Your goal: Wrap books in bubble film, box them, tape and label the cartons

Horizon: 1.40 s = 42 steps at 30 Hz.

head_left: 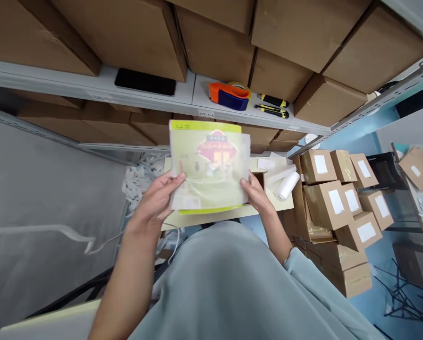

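Yellow-green printed packet, a translucent layer across its front, is held above the bench: the left hand and right hand, part-closed, pinch its opposite edges, thumbs in front. Beyond, a grey shelf carries an orange-and-blue tape dispenser.
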Motion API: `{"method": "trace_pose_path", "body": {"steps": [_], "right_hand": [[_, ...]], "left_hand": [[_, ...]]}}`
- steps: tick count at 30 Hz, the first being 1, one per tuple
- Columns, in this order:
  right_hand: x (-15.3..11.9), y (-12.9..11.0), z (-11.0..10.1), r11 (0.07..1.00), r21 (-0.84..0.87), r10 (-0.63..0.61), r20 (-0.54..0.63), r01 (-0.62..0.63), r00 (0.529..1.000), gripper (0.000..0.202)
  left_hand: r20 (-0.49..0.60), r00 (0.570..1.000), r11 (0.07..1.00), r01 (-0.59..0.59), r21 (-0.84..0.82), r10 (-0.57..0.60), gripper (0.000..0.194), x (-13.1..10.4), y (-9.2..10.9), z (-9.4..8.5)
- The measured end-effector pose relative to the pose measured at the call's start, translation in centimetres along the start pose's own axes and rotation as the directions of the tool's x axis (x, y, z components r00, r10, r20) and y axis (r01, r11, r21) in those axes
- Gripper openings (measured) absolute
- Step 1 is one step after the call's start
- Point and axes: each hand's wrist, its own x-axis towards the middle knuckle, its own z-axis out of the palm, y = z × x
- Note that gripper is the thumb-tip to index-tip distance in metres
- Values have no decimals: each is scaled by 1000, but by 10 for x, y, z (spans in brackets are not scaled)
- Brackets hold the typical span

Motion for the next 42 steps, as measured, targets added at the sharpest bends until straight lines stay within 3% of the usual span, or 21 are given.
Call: {"method": "trace_pose_path", "body": {"steps": [4, 8, 10, 12, 15, 17, 20, 24, 26, 31, 36, 39, 41, 42], "right_hand": [[-4, 0, -26, 997, -72, 10, -67, -15, 998, 77], [-7, -18, -66, 925, -361, -160, -91, 117, 983, 66], [-7, -39, -86, 803, -571, -212, -7, 170, 977, 57], [-3, -58, -98, 641, -737, -186, 124, 216, 975, 45], [10, -71, -102, 439, -839, -65, 329, 323, 942, 38], [23, -63, -96, 350, -854, 49, 427, 385, 903, 38], [49, -31, -80, 257, -863, 230, 492, 436, 839, 42], [82, 24, -60, 224, -850, 418, 525, 476, 741, 43], [93, 49, -53, 220, -877, 496, 477, 427, 726, 39], [98, 93, -43, 166, -955, 530, 298, 247, 794, 34], [80, 91, -45, 134, -972, 426, 234, 195, 874, 43], [49, 74, -65, 173, -959, 274, 265, 224, 925, 47], [23, 65, -88, 277, -937, 44, 234, 213, 971, 38], [10, 62, -100, 321, -932, -52, 159, 167, 986, 36]], "left_hand": [[182, 975, 992, 127, -3, -124, 68, -7, -30, 47], [247, 969, 966, -54, 252, -10, 76, -11, -60, 74], [279, 959, 863, -184, 471, 52, 69, -16, -71, 79], [362, 929, 716, -307, 626, 82, 55, -24, -82, 80], [492, 866, 552, -453, 700, 87, 30, -35, -95, 80], [525, 847, 499, -490, 715, 80, 18, -41, -101, 81], [523, 849, 495, -488, 719, 77, 15, -46, -106, 82], [498, 863, 547, -460, 699, 89, 13, -52, -108, 84], [480, 870, 561, -452, 694, 107, 14, -55, -110, 84], [459, 880, 572, -439, 693, 119, 14, -56, -114, 84], [492, 857, 568, -484, 666, 153, 16, -55, -113, 82], [425, 877, 576, -470, 668, 223, 24, -54, -110, 78], [280, 910, 575, -410, 708, 305, 25, -53, -109, 74], [195, 920, 573, -367, 733, 341, 26, -51, -109, 72]]}}
